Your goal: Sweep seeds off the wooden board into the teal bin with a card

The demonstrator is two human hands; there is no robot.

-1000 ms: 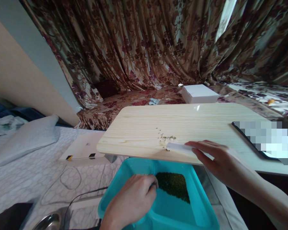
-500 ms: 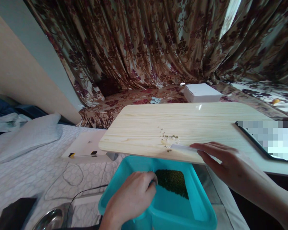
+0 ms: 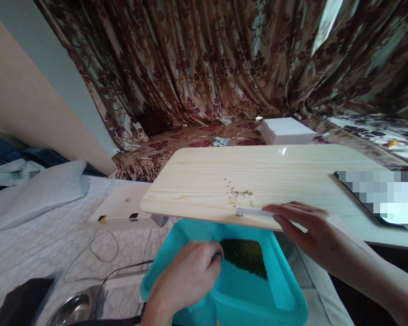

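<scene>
My right hand [image 3: 302, 224] is closed on a thin whitish strip [image 3: 253, 212], whose flat edge lies against the wooden tabletop [image 3: 197, 172] near its front edge. Beside the strip's tip lies a small scatter of green beans [image 3: 243, 193] with pale bits among them. Below the tabletop edge is a turquoise divided bin [image 3: 285, 280]. My left hand [image 3: 193, 269] is closed over the bin's middle divider, fingertips hidden on the far side. A heap of small green beans [image 3: 246, 256], like mung beans, fills the back of the bin's right compartment.
A dark-edged device with a blurred screen [image 3: 381, 199] lies at the tabletop's right. Behind stands a white box [image 3: 287, 129]. To the left are a flat white carton [image 3: 122, 206], a cable and a metal bowl [image 3: 71, 310] on the quilted bed [image 3: 47, 244].
My right hand has slid a little left and toward the front edge with the strip, up to a few stray beans. My left hand and the bin are almost unchanged.
</scene>
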